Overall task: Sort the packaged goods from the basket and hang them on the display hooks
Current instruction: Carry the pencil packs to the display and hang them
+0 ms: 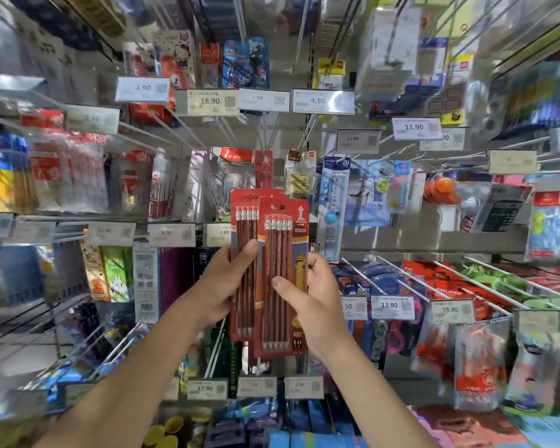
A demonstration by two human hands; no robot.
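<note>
While both hands were raised in front of the display, each gripped its own red pack of pencils. The left hand [222, 279] held the rear pencil pack [244, 221] by its left edge, with the thumb pressed across the front over the pencils and the fingers hidden behind the card. The right hand [314, 302] held the front pencil pack [283, 240] by its right edge, thumb laid across the pencils and fingers wrapped round the back. Between the two hands the front pack overlapped the rear one, covering its right side and sitting a little lower. Both packs stood upright, erasers up and points down, their tops well above the knuckles.

Just beyond the left thumb, a price tag reading 3.90 [219, 234] was partly covered by the rear pack. Above the right hand and just beside the front pack hung a long blue ruler pack [335, 202]. Further right of that hand, white wire hooks [398, 279] carried red and blue packets, with tags reading 13.90 [390, 306] and 19.90 [450, 310] at their ends. A boxed calculator [498, 210] hung well out to the right, higher than both hands. Left of the left hand stood a green printed packet [117, 273]. Below the wrists was a tag reading 17.90 [206, 388]. Goods toward the edges were too blurred to tell apart.
</note>
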